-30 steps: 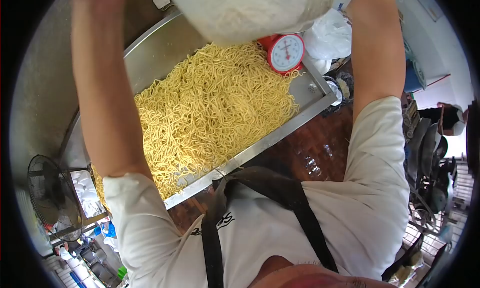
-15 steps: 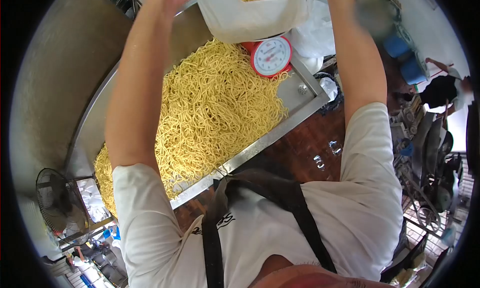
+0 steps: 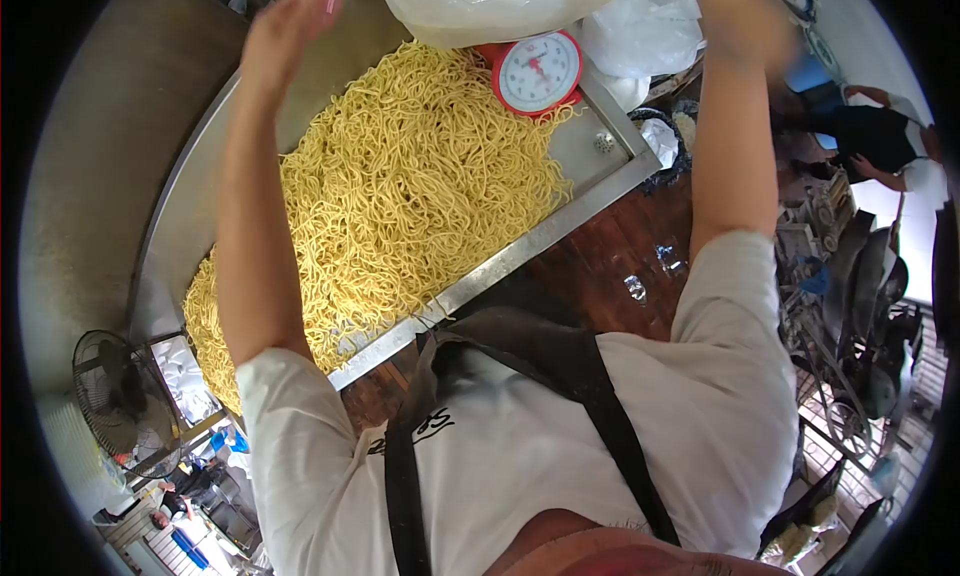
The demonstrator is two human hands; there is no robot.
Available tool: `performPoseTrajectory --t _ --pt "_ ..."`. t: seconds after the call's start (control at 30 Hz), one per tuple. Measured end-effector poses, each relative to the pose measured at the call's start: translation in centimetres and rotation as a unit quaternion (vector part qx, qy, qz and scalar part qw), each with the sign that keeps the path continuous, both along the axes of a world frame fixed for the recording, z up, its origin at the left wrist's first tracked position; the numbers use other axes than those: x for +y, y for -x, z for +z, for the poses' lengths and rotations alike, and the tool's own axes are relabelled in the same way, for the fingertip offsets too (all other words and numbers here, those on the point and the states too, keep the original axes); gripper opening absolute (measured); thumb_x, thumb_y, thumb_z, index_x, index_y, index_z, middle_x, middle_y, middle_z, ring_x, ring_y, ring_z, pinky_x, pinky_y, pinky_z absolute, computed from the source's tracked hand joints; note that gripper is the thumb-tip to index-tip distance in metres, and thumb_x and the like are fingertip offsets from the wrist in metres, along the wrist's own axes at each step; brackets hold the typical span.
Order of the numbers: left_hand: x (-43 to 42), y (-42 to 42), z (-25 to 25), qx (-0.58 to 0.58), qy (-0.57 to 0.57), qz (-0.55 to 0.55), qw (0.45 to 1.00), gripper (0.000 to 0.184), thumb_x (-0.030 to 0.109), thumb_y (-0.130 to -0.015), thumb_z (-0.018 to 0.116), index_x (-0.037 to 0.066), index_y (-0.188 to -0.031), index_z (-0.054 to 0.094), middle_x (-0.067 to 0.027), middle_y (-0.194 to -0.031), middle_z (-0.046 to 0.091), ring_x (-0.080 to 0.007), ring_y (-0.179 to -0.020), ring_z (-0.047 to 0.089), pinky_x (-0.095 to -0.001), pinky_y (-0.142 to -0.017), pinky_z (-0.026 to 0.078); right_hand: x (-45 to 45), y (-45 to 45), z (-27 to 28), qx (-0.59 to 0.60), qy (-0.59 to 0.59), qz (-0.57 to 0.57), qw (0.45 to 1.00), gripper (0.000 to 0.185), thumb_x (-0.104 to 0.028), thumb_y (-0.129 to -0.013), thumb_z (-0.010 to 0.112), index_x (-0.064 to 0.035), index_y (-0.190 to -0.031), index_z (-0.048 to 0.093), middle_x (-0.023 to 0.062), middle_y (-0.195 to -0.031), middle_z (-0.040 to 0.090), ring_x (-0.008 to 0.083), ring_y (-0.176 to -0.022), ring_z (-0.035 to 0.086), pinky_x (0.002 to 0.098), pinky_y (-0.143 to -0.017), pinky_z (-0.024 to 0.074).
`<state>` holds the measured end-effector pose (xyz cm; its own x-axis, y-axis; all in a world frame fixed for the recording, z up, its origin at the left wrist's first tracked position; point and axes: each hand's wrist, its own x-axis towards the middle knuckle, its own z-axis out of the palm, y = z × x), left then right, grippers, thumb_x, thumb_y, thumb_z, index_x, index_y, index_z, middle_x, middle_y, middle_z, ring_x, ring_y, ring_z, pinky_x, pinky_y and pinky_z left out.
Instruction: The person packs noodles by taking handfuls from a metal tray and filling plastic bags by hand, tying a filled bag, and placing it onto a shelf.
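My left hand (image 3: 290,26) is raised at the top left above the steel tray's (image 3: 610,191) far side, apart from the bag. It holds nothing that I can see, and its fingers are loosely bent. At the upper right, motion smears my right hand (image 3: 745,21), so its fingers do not show clearly. Between the hands, a white plastic bag (image 3: 490,11) rests over a red dial scale (image 3: 538,72), its top cut off by the frame. Below my arms spreads a big heap of yellow noodles (image 3: 420,186) in the tray.
More translucent plastic bags (image 3: 645,36) sit right of the scale. A black fan (image 3: 122,401) stands at the lower left. Woks and metal gear (image 3: 865,306) line the right side. Another person in a dark apron (image 3: 880,141) is at the far right.
My hands have moved outward, away from the bag, the left one leftward and the right one rightward. The bag and scale sit slightly higher in view, and the noodles inside the bag no longer show.
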<state>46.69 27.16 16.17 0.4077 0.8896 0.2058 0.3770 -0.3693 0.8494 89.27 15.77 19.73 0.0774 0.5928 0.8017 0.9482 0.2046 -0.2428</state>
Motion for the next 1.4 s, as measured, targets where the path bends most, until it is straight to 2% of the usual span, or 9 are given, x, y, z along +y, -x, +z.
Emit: performPoseTrajectory --t 0.1,0.17,0.27,0.37,0.5,0.8,0.93,1.1,1.4 --pt "-1.9 6.2 -16.8 0.229 -0.035 0.088 0.969 0.078 0.059 -0.085 0.065 -0.001 -0.133 0.052 -0.0187 -0.110 0.068 -0.0223 -0.099 0.066 -0.0374 -0.089 0.050 -6.0 1.8 -5.7 0.008 0.021 -0.024 0.999 0.019 -0.018 -0.093 0.058 0.0001 -0.095 0.064 0.0073 -0.085 0.066 0.0214 -0.083 0.063 0.0354 -0.085 0.0504" --pt "-7.8 7.7 -22.6 0.352 0.226 0.079 0.905 0.102 0.066 -0.076 0.070 -0.001 -0.145 0.036 -0.0276 -0.102 0.066 -0.0335 -0.102 0.066 -0.0425 -0.094 0.050 -9.0 4.3 -10.6 0.251 0.066 0.040 0.965 0.021 -0.019 -0.091 0.065 -0.0023 -0.103 0.069 0.0065 -0.092 0.072 0.0132 -0.082 0.067 0.0268 -0.075 0.0506" --pt "-15.7 9.3 -32.8 0.461 -0.079 0.100 0.878 0.076 0.041 -0.079 0.074 0.002 -0.139 0.044 -0.0304 -0.109 0.063 -0.0394 -0.097 0.064 -0.0472 -0.090 0.050 -10.6 6.2 -18.2 0.345 0.148 0.080 0.923 0.019 -0.014 -0.093 0.063 -0.0014 -0.106 0.068 0.0079 -0.091 0.071 0.0108 -0.083 0.065 0.0256 -0.076 0.0503" --pt "-14.2 11.0 -37.2 0.352 0.185 0.063 0.915 0.066 0.037 -0.086 0.069 -0.001 -0.134 0.047 -0.0274 -0.109 0.062 -0.0391 -0.101 0.061 -0.0498 -0.085 0.049 -11.6 8.7 -21.7 0.352 0.245 0.153 0.891 0.019 -0.011 -0.092 0.063 -0.0011 -0.107 0.066 0.0068 -0.089 0.070 0.0113 -0.082 0.065 0.0259 -0.075 0.0508" --pt "-12.7 12.6 -29.1 0.015 0.291 0.153 0.944 0.058 0.029 -0.091 0.059 -0.004 -0.137 0.044 -0.0152 -0.104 0.067 -0.0247 -0.085 0.066 -0.0368 -0.067 0.052 -11.9 13.6 -21.8 0.358 0.321 0.201 0.853 0.025 -0.009 -0.092 0.062 -0.0006 -0.116 0.062 0.0049 -0.093 0.067 0.0121 -0.087 0.064 0.0258 -0.080 0.0501" --pt "-11.7 13.7 -8.2 -0.054 0.119 -0.003 0.991 0.060 0.031 -0.091 0.064 0.002 -0.139 0.045 -0.0086 -0.095 0.069 -0.0136 -0.071 0.058 -0.0278 -0.062 0.049 -6.8 35.6 -20.1 0.162 0.209 0.246 0.932 0.075 -0.018 -0.079 0.076 -0.0074 -0.142 0.036 0.0217 -0.137 0.047 0.0358 -0.111 0.058 0.0393 -0.085 0.0519" --pt "-13.6 15.4 -10.6 0.107 0.041 0.043 0.993 0.067 0.038 -0.088 0.068 0.008 -0.142 0.043 -0.0218 -0.117 0.061 -0.0290 -0.102 0.060 -0.0381 -0.086 0.049 -2.2 43.0 -23.6 0.362 0.448 0.241 0.781 0.066 -0.019 -0.080 0.074 -0.0038 -0.137 0.044 0.0242 -0.123 0.057 0.0359 -0.107 0.061 0.0432 -0.083 0.0522" --pt "-18.3 29.1 -23.0 0.308 0.011 0.172 0.936 0.081 0.049 -0.080 0.074 0.014 -0.145 0.040 -0.0305 -0.143 0.037 -0.0438 -0.133 0.037 -0.0485 -0.107 0.036 -4.3 41.0 -30.4 -0.003 0.466 0.186 0.865 0.054 -0.011 -0.083 0.065 0.0004 -0.134 0.048 0.0271 -0.121 0.058 0.0403 -0.112 0.056 0.0451 -0.094 0.0463" --pt "-17.8 40.6 -36.9 0.272 0.074 0.355 0.891 0.060 0.026 -0.073 0.080 0.009 -0.126 0.057 -0.0317 -0.134 0.046 -0.0462 -0.121 0.048 -0.0460 -0.093 0.048 -8.2 63.4 -36.6 -0.129 0.332 0.267 0.895 0.069 -0.007 -0.069 0.069 -0.0110 -0.136 0.051 0.0239 -0.120 0.055 0.0434 -0.111 0.051 0.0470 -0.094 0.0456"
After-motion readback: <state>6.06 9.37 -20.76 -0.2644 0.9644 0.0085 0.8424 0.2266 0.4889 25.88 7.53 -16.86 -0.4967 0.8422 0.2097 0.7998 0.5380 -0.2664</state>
